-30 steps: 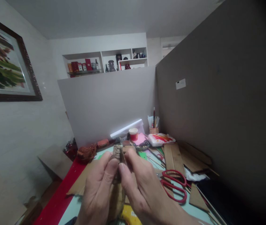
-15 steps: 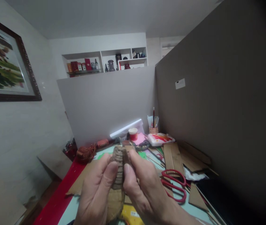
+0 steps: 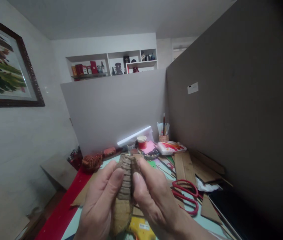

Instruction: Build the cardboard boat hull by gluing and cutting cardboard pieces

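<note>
Both hands hold up a brown ribbed cardboard piece [image 3: 125,186], long and layered like stacked strips, above the desk. My left hand [image 3: 99,206] grips its left side with the thumb pressed on the ribs. My right hand [image 3: 156,203] pinches its right side, thumb close beside the left thumb. The lower end of the piece is hidden between my palms.
Red-handled scissors [image 3: 185,196] lie on the green mat to the right, beside wooden strips [image 3: 185,166] and cardboard scraps. A yellow tool [image 3: 141,228] lies under my hands. A red cup [image 3: 141,142], brush pot [image 3: 163,135], white packet [image 3: 170,147] and brown model [image 3: 91,162] stand near grey partitions.
The cardboard piece has turned in my hands, showing more of its ribbed face, and the hands have shifted slightly lower and apart.
</note>
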Available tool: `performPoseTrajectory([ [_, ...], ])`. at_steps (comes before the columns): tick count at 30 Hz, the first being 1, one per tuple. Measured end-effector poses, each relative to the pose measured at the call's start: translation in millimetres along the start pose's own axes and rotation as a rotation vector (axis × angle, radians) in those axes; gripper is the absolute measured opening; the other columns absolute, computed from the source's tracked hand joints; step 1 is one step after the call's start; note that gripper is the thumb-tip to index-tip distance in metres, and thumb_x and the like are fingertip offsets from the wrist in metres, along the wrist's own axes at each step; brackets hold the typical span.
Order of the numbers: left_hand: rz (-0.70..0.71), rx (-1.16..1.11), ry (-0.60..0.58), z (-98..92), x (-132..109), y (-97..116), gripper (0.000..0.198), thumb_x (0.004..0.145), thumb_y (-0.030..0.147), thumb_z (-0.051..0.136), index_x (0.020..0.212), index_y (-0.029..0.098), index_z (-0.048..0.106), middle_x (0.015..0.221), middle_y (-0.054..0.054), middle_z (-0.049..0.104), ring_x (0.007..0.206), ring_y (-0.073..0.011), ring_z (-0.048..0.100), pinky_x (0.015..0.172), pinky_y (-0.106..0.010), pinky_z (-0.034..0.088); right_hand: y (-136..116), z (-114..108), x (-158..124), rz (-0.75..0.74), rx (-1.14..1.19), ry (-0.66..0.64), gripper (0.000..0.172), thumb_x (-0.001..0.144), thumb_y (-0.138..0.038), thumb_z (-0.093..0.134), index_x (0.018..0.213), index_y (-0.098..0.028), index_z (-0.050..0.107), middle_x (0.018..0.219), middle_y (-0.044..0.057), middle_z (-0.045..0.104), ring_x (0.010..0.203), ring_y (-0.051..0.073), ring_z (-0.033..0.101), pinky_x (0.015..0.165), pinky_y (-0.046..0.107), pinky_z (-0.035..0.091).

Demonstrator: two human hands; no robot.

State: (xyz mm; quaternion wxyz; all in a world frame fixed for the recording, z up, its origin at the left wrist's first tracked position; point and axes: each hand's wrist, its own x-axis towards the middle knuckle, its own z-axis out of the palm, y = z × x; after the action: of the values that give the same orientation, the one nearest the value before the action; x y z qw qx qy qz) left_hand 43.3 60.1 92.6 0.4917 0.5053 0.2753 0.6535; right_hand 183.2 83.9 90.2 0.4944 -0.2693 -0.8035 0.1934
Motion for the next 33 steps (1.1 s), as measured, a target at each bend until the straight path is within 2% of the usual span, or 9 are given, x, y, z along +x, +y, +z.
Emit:
performPoseTrajectory([
  [5, 0.002, 0.043, 0.063, -2.9, 2, 2, 0.019, 0.090, 0.034, 0.067, 0.105, 0.027, 0.076, 0.088, -0.001, 0.074, 0.078, -0.0149, 0.069, 0.073, -0.021, 0.056, -1, 0, 1, 0.017, 0.097, 0.014, 0.018, 0.101, -0.028, 0.039, 0.087, -0.023, 0.049, 0.074, -0.001, 0.052, 0.063, 0.014, 0.053, 0.059, 0.026, 0.049],
  [13, -0.009, 0.041, 0.098, -3.8, -1, 3, 0.026, 0.087, 0.037, 0.071, 0.109, 0.024, 0.075, 0.091, -0.003, 0.075, 0.084, -0.0183, 0.071, 0.077, -0.025, 0.058, -4, -3, 1, 0.052, 0.075, 0.009, 0.017, 0.099, -0.028, 0.043, 0.085, -0.023, 0.052, 0.074, -0.001, 0.053, 0.062, 0.014, 0.053, 0.056, 0.026, 0.048],
  [15, -0.015, 0.031, 0.137, -3.4, 0, 4, 0.028, 0.085, 0.037, 0.073, 0.109, 0.024, 0.075, 0.092, -0.004, 0.076, 0.085, -0.0188, 0.071, 0.077, -0.025, 0.059, -3, -1, 0, 0.047, 0.108, 0.017, 0.018, 0.100, -0.029, 0.042, 0.085, -0.023, 0.051, 0.074, -0.002, 0.054, 0.062, 0.014, 0.053, 0.057, 0.027, 0.048],
  [18, -0.015, 0.000, 0.219, -0.9, 2, 6, 0.028, 0.082, 0.038, 0.076, 0.106, 0.022, 0.076, 0.095, -0.005, 0.076, 0.086, -0.0192, 0.071, 0.076, -0.024, 0.059, 0, 5, 0, 0.059, 0.207, 0.087, 0.022, 0.101, -0.033, 0.039, 0.084, -0.024, 0.048, 0.071, -0.002, 0.052, 0.063, 0.015, 0.053, 0.058, 0.027, 0.048],
  [21, -0.015, -0.055, 0.235, 2.1, 2, 9, 0.030, 0.084, 0.039, 0.073, 0.108, 0.021, 0.076, 0.096, -0.005, 0.076, 0.087, -0.0204, 0.071, 0.078, -0.027, 0.060, -1, 9, 0, 0.081, 0.321, 0.155, 0.024, 0.102, -0.034, 0.036, 0.081, -0.025, 0.044, 0.068, -0.003, 0.050, 0.064, 0.015, 0.052, 0.059, 0.028, 0.048],
  [25, -0.005, -0.094, 0.238, 1.3, 2, 11, 0.029, 0.083, 0.039, 0.074, 0.106, 0.022, 0.076, 0.094, -0.004, 0.076, 0.087, -0.0218, 0.072, 0.080, -0.031, 0.061, -5, 9, 2, 0.074, 0.503, 0.166, 0.024, 0.102, -0.034, 0.035, 0.081, -0.025, 0.043, 0.064, -0.006, 0.046, 0.054, 0.012, 0.049, 0.051, 0.026, 0.045],
  [28, -0.002, -0.086, 0.259, -2.3, 2, 11, 0.028, 0.083, 0.039, 0.074, 0.105, 0.022, 0.075, 0.096, -0.004, 0.076, 0.089, -0.0222, 0.072, 0.077, -0.030, 0.061, -6, 10, 2, 0.059, 0.568, 0.153, 0.024, 0.102, -0.035, 0.037, 0.080, -0.025, 0.042, 0.066, -0.005, 0.046, 0.055, 0.012, 0.049, 0.050, 0.024, 0.046],
  [31, 0.012, -0.018, 0.179, -2.6, 1, 9, 0.028, 0.088, 0.045, 0.067, 0.102, 0.022, 0.075, 0.104, -0.006, 0.075, 0.094, -0.0232, 0.071, 0.073, -0.027, 0.060, -4, 13, 3, 0.051, 0.568, 0.178, 0.024, 0.102, -0.035, 0.038, 0.082, -0.024, 0.045, 0.069, -0.005, 0.048, 0.058, 0.012, 0.050, 0.052, 0.023, 0.047],
  [33, 0.116, 0.086, 0.077, 0.9, -2, 7, 0.031, 0.084, 0.050, 0.070, 0.100, 0.024, 0.075, 0.113, -0.006, 0.074, 0.099, -0.0247, 0.070, 0.069, -0.024, 0.059, -4, 14, 3, 0.059, 0.559, 0.228, 0.025, 0.102, -0.037, 0.039, 0.083, -0.024, 0.045, 0.069, -0.005, 0.047, 0.059, 0.011, 0.050, 0.053, 0.021, 0.047],
])
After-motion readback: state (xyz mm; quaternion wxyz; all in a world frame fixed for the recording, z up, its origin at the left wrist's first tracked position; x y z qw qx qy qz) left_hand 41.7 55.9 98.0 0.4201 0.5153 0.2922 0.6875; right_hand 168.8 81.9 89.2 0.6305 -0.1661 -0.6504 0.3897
